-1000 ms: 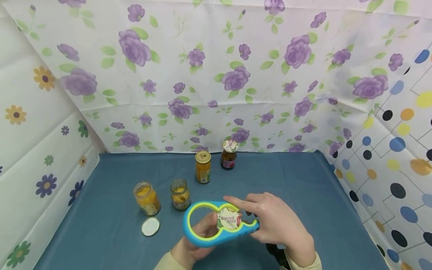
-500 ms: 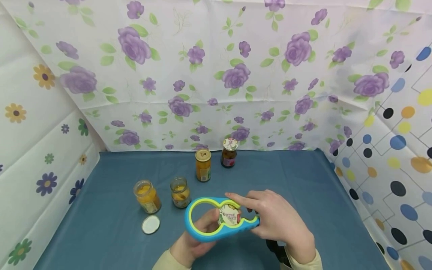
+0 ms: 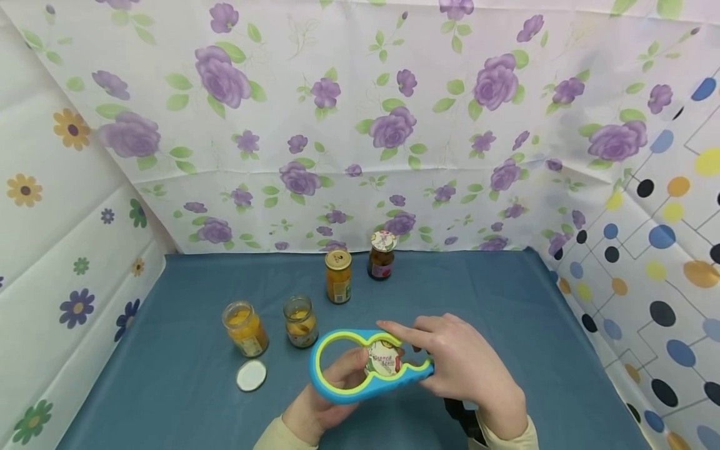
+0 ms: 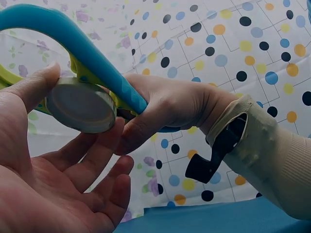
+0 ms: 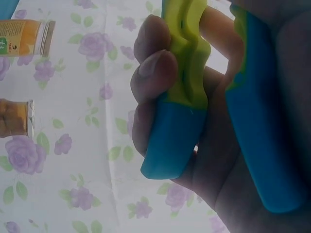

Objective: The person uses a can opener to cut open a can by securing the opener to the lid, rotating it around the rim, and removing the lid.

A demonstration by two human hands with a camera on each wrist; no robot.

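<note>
The printed lid [image 3: 384,359] was in the air above the surface, between the toothed sides of the blue and green jar opener [image 3: 368,390], and from the left wrist I could see its underside, with no jar below it. The left hand [image 4: 53,179] pinched its rim, with the thumb on one side and a fingertip on the other; the fingers of the right hand [image 3: 458,362] were wrapped around the opener's handles. In my opinion, this thin rim was the weak point: if the right hand loosened its squeeze while the left hand pulled crookedly, the lid could slip out and drop. A sudden release could also knock the nearby open jar [image 3: 300,325] and spill it; the other open jar [image 3: 244,331], beside the loose white lid [image 3: 251,375], seemed less exposed. The two closed jars, gold-capped [image 3: 339,281] and dark [image 3: 381,262], stood farther back, probably safe.
</note>
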